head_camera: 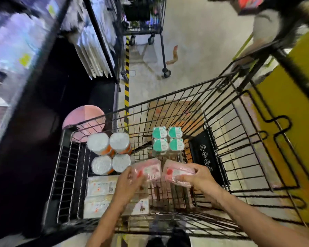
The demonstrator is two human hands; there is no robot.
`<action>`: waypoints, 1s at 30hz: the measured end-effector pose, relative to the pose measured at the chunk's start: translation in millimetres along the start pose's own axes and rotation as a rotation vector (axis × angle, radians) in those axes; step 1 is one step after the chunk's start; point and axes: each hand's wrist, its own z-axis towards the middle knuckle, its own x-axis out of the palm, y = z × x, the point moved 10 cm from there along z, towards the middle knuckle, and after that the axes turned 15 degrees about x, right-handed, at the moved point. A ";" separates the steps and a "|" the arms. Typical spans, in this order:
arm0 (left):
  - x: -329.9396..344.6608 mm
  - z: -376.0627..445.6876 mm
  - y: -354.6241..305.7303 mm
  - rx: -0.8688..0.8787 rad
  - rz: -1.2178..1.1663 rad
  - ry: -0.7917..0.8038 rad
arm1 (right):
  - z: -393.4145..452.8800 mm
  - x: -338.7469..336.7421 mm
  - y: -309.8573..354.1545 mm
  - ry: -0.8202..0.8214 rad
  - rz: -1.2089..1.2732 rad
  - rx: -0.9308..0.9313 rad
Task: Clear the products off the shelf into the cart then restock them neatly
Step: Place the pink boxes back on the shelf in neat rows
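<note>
Two pink clear-wrapped flat packs over black wire cart (168,107): left pack (148,171) pinched by left hand (130,179), right pack (177,173) gripped by right hand (196,177), fingers curled. Cart holds white-lidded orange tubs (109,154), green-lidded four-pack (167,140), pale flat boxes (101,186).

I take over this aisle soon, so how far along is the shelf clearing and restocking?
Done: the cart already holds four white-lidded tubs, four green-lidded packs and flat boxes. In hand: left hand and right hand each hold a pink pack over the basket. Left: restocking; the shelf is too blurred to judge.
</note>
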 end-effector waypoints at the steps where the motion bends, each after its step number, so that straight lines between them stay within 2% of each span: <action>1: -4.4 -5.4 -10.9 0.010 -0.038 -0.014 | -10.5 1.8 9.1 0.006 0.036 -0.023; 7: -44.4 -51.3 -64.9 0.074 -0.107 -0.157 | -69.0 20.2 55.5 0.094 0.128 -0.150; 13: -78.6 -136.8 -99.2 0.145 -0.090 -0.433 | -124.7 53.6 77.1 0.313 0.082 -0.246; 16: -83.6 -193.1 -104.4 0.162 -0.127 -0.596 | -150.4 74.2 74.0 0.367 -0.003 -0.295; 20: -87.3 -272.8 -107.1 0.124 -0.198 -0.833 | -188.7 109.6 58.2 0.449 -0.131 -0.351; 25: -94.2 -374.6 -103.3 0.096 -0.242 -1.046 | -244.0 171.0 17.2 0.648 -0.291 -0.369; 30: -101.4 -493.7 -99.7 0.128 -0.242 -1.274 | -318.6 227.9 -32.5 0.748 -0.426 -0.429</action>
